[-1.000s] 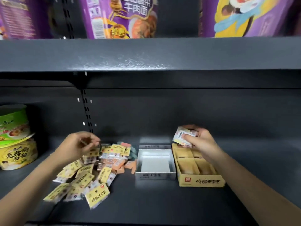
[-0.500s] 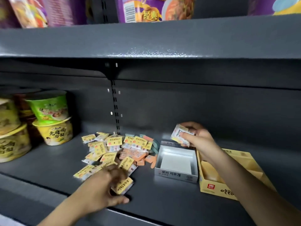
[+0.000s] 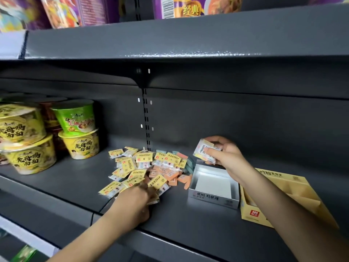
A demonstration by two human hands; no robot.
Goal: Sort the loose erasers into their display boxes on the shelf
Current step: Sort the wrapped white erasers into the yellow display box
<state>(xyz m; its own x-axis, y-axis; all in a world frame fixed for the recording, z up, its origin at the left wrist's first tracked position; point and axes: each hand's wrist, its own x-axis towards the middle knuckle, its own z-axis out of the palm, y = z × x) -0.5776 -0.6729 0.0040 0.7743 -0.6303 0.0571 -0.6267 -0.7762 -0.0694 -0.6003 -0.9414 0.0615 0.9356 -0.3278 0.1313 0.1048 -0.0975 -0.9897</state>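
Observation:
A pile of loose erasers (image 3: 145, 167) lies on the dark shelf: many in yellow-labelled wrappers, with orange and teal ones behind. My left hand (image 3: 136, 203) lies at the near edge of the pile, its fingers curled over yellow-wrapped erasers. My right hand (image 3: 224, 154) pinches a small stack of white-wrapped erasers (image 3: 203, 151) above the back of the white display box (image 3: 213, 200), which is open and shows a bare white bottom. To its right stands the yellow display box (image 3: 253, 214), partly hidden by my right forearm.
Stacked instant-noodle cups (image 3: 79, 129) and yellow bowls (image 3: 24, 146) fill the left of the shelf (image 3: 188, 220). The shelf above (image 3: 170, 38) overhangs low and carries purple noodle packs. A slotted upright (image 3: 146, 120) runs down the back panel.
The view has shifted left and closer. My left hand came down from the pile's far side to its near edge and now curls over yellow erasers. My right hand keeps its stack over the white box.

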